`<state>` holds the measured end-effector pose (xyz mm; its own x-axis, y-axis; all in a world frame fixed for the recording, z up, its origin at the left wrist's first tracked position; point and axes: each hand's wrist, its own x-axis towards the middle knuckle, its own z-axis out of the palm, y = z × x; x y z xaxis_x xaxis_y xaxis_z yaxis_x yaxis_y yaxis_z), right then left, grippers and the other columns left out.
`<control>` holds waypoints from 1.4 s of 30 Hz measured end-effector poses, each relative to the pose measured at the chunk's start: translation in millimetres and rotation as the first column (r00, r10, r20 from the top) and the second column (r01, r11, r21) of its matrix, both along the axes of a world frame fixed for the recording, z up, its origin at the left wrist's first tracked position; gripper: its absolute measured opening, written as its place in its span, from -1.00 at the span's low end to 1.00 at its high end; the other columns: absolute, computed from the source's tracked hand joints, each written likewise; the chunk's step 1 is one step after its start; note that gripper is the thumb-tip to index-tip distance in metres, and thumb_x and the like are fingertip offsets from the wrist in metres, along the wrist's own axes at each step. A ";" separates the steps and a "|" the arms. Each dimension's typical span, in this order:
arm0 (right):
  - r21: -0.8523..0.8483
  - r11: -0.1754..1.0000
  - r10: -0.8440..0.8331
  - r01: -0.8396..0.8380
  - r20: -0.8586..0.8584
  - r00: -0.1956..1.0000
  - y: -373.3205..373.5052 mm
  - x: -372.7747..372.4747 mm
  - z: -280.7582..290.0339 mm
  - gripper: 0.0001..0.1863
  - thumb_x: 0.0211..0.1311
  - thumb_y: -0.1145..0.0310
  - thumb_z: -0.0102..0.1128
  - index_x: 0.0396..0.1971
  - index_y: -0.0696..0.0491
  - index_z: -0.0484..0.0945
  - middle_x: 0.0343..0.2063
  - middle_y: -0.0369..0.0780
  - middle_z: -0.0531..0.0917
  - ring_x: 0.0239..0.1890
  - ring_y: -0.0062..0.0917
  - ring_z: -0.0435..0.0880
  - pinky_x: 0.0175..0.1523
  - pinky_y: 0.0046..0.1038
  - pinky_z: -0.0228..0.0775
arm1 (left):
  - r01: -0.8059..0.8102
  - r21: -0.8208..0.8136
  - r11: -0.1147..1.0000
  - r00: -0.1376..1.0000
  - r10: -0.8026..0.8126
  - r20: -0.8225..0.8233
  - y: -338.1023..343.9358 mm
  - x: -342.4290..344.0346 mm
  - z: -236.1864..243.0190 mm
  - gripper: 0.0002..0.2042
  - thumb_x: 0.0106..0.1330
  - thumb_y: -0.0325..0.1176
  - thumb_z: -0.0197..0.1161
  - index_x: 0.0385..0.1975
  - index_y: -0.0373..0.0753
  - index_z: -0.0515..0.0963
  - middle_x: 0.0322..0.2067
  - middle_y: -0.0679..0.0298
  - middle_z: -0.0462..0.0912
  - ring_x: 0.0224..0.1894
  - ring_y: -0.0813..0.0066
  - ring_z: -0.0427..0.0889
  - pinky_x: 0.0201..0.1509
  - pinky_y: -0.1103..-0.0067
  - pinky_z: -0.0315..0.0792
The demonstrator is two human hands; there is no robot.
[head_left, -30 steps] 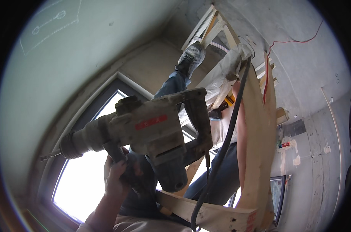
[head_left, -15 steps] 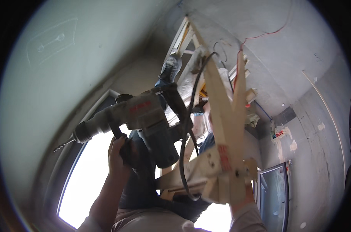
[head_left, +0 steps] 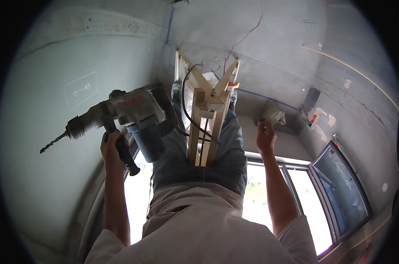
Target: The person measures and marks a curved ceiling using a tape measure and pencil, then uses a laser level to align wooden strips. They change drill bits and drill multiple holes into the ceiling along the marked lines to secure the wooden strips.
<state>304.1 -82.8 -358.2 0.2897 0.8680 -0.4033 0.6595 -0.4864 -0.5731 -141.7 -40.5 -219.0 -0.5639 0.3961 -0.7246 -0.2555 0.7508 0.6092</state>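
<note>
Bare room, grey unfinished surfaces; at left, pale greenish wall (head_left: 36, 101) bearing a drawn rectangular outline (head_left: 81, 88). Heavy power drill (head_left: 135, 108) located left of centre, in front of that wall: grey housing, red label, blue-grey motor casing underneath. Twisted bit (head_left: 54, 144) pointing left and slightly downward in view; cannot tell whether touching the wall. Left hand (head_left: 112, 152) wrapped firmly around black side handle (head_left: 131, 165), lower end of handle protruding below the fist. Right of the drill: pale wooden frame (head_left: 194, 143), between two legs in blue trousers (head_left: 171, 165). Black cable (head_left: 185, 97) looping down across the frame. Right hand (head_left: 266, 138) raised beyond the frame, well apart from drill; fingers curled in, cannot tell whether pinching anything. Past fingertips, pale crumpled bag (head_left: 275, 114). Farther out: bright window (head_left: 257, 189), dark-framed pane (head_left: 344, 189) standing ajar at right, thin red wire (head_left: 251, 33) high in view.
</note>
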 end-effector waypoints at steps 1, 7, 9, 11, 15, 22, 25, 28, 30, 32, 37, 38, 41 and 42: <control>-0.072 0.997 -0.034 0.033 -0.018 0.999 -0.8 2.6 17.5 -0.82 0.28 0.36 0.09 -0.23 0.12 0.56 -0.48 -0.14 0.65 -0.46 -0.34 0.66 -0.28 -0.40 0.45 | 0.099 0.032 0.995 0.995 -0.098 -0.011 3.3 5.9 12.4 -0.85 0.12 -0.37 0.22 -0.40 -0.25 0.42 -0.61 0.30 0.47 -0.65 0.55 0.44 -0.56 0.61 0.36; -0.226 0.946 -0.288 0.233 -0.248 0.925 -50.8 14.1 62.7 -0.75 0.26 0.30 0.07 -0.23 0.16 0.60 -0.55 -0.22 0.64 -0.47 -0.60 0.62 -0.34 -0.50 0.43 | 0.493 0.228 0.839 0.869 -0.489 -0.079 -11.0 65.2 42.4 -0.75 0.00 -0.48 0.31 -0.32 -0.33 0.44 -0.54 0.31 0.55 -0.59 0.63 0.49 -0.51 0.64 0.42; -0.272 0.931 -0.313 0.245 -0.246 0.917 -71.1 14.4 71.5 -0.74 0.22 0.29 0.10 -0.25 0.16 0.61 -0.56 -0.21 0.64 -0.48 -0.62 0.61 -0.34 -0.54 0.41 | 0.519 0.210 0.828 0.854 -0.513 -0.088 -14.3 79.8 52.5 -0.72 -0.01 -0.47 0.33 -0.31 -0.33 0.43 -0.55 0.31 0.54 -0.59 0.62 0.50 -0.48 0.63 0.43; -0.271 0.939 -0.268 0.213 -0.187 0.945 -102.4 15.6 53.0 -0.72 0.20 0.25 0.13 -0.27 0.16 0.62 -0.53 -0.16 0.67 -0.45 -0.55 0.65 -0.31 -0.49 0.43 | 0.546 0.197 0.814 0.837 -0.528 -0.140 -15.8 77.1 51.9 -0.72 -0.01 -0.47 0.32 -0.31 -0.34 0.43 -0.56 0.31 0.53 -0.58 0.61 0.51 -0.47 0.63 0.44; -0.353 0.935 -0.036 -0.012 -0.131 0.991 -91.6 -13.4 62.2 -0.64 0.17 0.10 0.10 -0.31 0.10 0.63 -0.42 -0.06 0.67 -0.30 -0.24 0.67 -0.18 -0.27 0.44 | 0.278 0.207 0.938 0.958 -0.286 0.009 -14.4 55.3 38.5 -0.77 0.02 -0.45 0.29 -0.34 -0.30 0.42 -0.61 0.30 0.48 -0.64 0.55 0.46 -0.53 0.59 0.39; -0.506 0.862 -0.088 -0.041 -0.229 0.969 -36.9 -42.0 2.0 -0.60 0.20 0.00 -0.02 -0.32 0.01 0.63 -0.35 -0.05 0.67 -0.18 -0.10 0.62 -0.08 -0.15 0.41 | -0.031 -0.029 0.999 0.991 0.034 0.131 -4.8 -6.3 -52.8 -0.78 0.09 -0.25 0.29 -0.53 -0.23 0.42 -0.68 0.28 0.45 -0.70 0.45 0.48 -0.61 0.53 0.41; -0.585 0.807 -0.070 -0.079 -0.228 0.971 -13.7 -51.5 -33.3 -0.61 0.17 0.02 -0.01 -0.32 0.01 0.64 -0.37 -0.07 0.68 -0.20 -0.12 0.64 -0.09 -0.20 0.43 | -0.004 -0.180 0.984 0.972 0.046 0.231 -3.8 -28.0 -116.3 -0.77 0.11 -0.22 0.27 -0.53 -0.22 0.42 -0.69 0.26 0.46 -0.72 0.44 0.47 -0.64 0.50 0.40; -0.627 0.763 0.003 -0.155 -0.236 0.972 -7.7 -67.3 -70.9 -0.61 0.14 0.03 0.01 -0.29 0.02 0.64 -0.38 -0.08 0.68 -0.23 -0.16 0.65 -0.10 -0.23 0.45 | 0.014 -0.293 0.956 0.930 0.095 0.355 -13.1 -34.4 -168.0 -0.77 0.11 -0.21 0.27 -0.49 -0.22 0.42 -0.69 0.25 0.46 -0.71 0.43 0.48 -0.65 0.50 0.41; -0.672 0.695 0.085 -0.256 -0.277 0.957 6.4 -82.9 -81.0 -0.62 0.12 0.06 0.02 -0.26 0.02 0.64 -0.36 -0.08 0.68 -0.23 -0.16 0.66 -0.10 -0.23 0.45 | 0.020 -0.346 0.938 0.885 0.144 0.443 -35.2 -38.5 -202.0 -0.78 0.13 -0.22 0.25 -0.48 -0.22 0.42 -0.67 0.26 0.47 -0.70 0.45 0.48 -0.64 0.53 0.42; -0.595 0.764 0.050 -0.249 -0.331 0.942 -30.2 -75.3 -151.0 -0.63 0.11 0.09 0.04 -0.24 0.02 0.64 -0.33 -0.08 0.68 -0.22 -0.17 0.66 -0.09 -0.24 0.46 | 0.062 -0.385 0.921 0.835 0.163 0.525 -37.3 -30.3 -220.3 -0.78 0.15 -0.21 0.23 -0.48 -0.22 0.43 -0.66 0.26 0.48 -0.69 0.45 0.48 -0.63 0.54 0.43; -0.362 0.851 0.072 -0.380 -0.637 0.768 -75.9 -70.9 -231.6 -0.67 0.11 0.19 0.18 -0.17 0.04 0.62 -0.26 -0.06 0.67 -0.15 -0.23 0.66 -0.10 -0.32 0.48 | 0.166 -0.395 0.903 0.747 0.146 0.648 -45.0 -3.5 -242.3 -0.77 0.15 -0.14 0.19 -0.46 -0.18 0.44 -0.62 0.25 0.53 -0.63 0.41 0.49 -0.52 0.49 0.41; -0.347 0.869 0.016 -0.352 -0.692 0.722 -82.9 -72.5 -238.8 -0.67 0.11 0.20 0.20 -0.17 0.07 0.61 -0.26 -0.07 0.68 -0.16 -0.26 0.66 -0.10 -0.34 0.48 | 0.169 -0.408 0.897 0.730 0.165 0.664 -40.3 0.1 -245.1 -0.77 0.15 -0.16 0.20 -0.45 -0.19 0.44 -0.59 0.24 0.52 -0.61 0.43 0.49 -0.51 0.50 0.41; -0.600 0.787 -0.417 -0.143 -0.689 0.592 -67.7 -90.3 -226.9 -0.63 0.10 0.22 0.27 -0.14 0.13 0.58 -0.26 -0.08 0.68 -0.18 -0.33 0.67 -0.10 -0.36 0.48 | 0.170 -0.415 0.894 0.678 0.199 0.708 -38.6 6.5 -258.3 -0.78 0.15 -0.18 0.21 -0.42 -0.19 0.42 -0.54 0.24 0.51 -0.58 0.45 0.47 -0.47 0.52 0.41; -0.640 0.763 -0.478 -0.093 -0.655 0.586 -65.3 -93.9 -225.9 -0.62 0.10 0.22 0.28 -0.14 0.14 0.57 -0.26 -0.08 0.68 -0.18 -0.34 0.66 -0.10 -0.36 0.48 | 0.175 -0.408 0.896 0.659 0.202 0.725 -39.3 9.7 -263.0 -0.78 0.15 -0.19 0.21 -0.41 -0.19 0.41 -0.52 0.24 0.51 -0.58 0.46 0.47 -0.46 0.53 0.41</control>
